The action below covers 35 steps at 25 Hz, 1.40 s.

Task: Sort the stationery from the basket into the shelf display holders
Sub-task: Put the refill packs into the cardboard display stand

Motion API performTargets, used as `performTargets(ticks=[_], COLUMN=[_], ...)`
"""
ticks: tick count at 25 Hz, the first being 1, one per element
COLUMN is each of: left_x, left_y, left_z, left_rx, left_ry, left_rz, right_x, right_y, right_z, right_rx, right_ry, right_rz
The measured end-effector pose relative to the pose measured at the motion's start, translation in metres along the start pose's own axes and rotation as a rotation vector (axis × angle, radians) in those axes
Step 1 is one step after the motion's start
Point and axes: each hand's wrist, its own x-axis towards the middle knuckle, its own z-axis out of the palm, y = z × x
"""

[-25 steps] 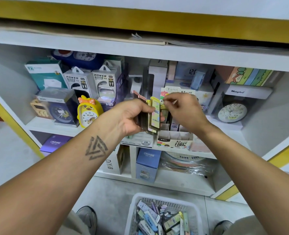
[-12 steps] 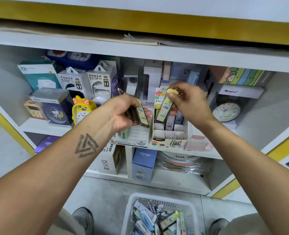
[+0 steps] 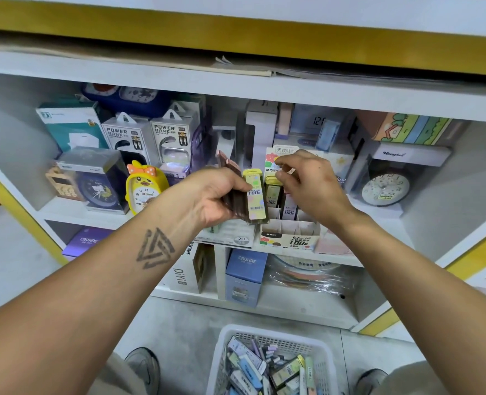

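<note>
Right hand (image 3: 311, 186) no longer gripping a yellow case, fingers seemingly pinching empty; left hand (image 3: 216, 195) is clamping upright lead cases (image 3: 254, 199), caps upward.

White shelving unit with yellow edge trim (image 3: 236, 38) fills the far view — two open tiers, boxed clocks and power banks inside. Grey concrete floor (image 3: 179, 323) near, evenly lit.

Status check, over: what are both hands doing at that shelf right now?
Left hand gripping a stack of lead cases. Right hand empty, fingers at the display holder. Basket below, more cases inside. Nothing blocking.
</note>
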Motion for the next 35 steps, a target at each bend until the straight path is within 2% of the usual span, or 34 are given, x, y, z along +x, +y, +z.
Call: performTargets(ticks=[4, 7, 10, 13, 15, 24, 26, 28, 31, 35], left_x=[-0.004, -0.005, -0.002, 0.0, -0.003, -0.009, -0.008, -0.009, -0.013, -0.016], left_y=[-0.002, -0.003, -0.001, 0.005, 0.007, 0.0, 0.0, -0.002, -0.003, 0.0], left_z=[0.005, 0.009, 0.005, -0.004, -0.005, 0.005, 0.004, 0.005, 0.012, 0.021], left_rx=[0.071, 0.079, -0.017, -0.074, -0.082, -0.079, -0.065, -0.025, -0.026, -0.133], left_ry=[-0.06, -0.099, -0.027, 0.075, 0.073, -0.041, -0.052, -0.075, -0.131, -0.201], left_rz=[0.006, -0.002, 0.011, 0.017, 0.014, 0.024, 0.011, 0.008, -0.025, -0.092], right_x=[0.002, 0.002, 0.005, 0.004, 0.0, -0.006, -0.005, -0.004, -0.003, -0.006], right_y=[-0.016, -0.022, -0.018, -0.011, -0.008, 0.0, 0.0, -0.005, -0.012, -0.007], right_z=[-0.005, -0.011, -0.021, -0.027, -0.025, -0.004, -0.005, -0.008, -0.016, -0.033], right_rx=[0.602, 0.723, 0.766, 0.523, 0.324, -0.116, -0.127, 0.07, 0.665, 0.986], right_ry=[-0.147, -0.181, -0.071, 0.033, 0.042, -0.082, -0.085, -0.042, -0.113, -0.203], right_rz=[0.292, 0.334, 0.366, 0.244, 0.135, -0.135, -0.124, 0.011, 0.234, 0.25])
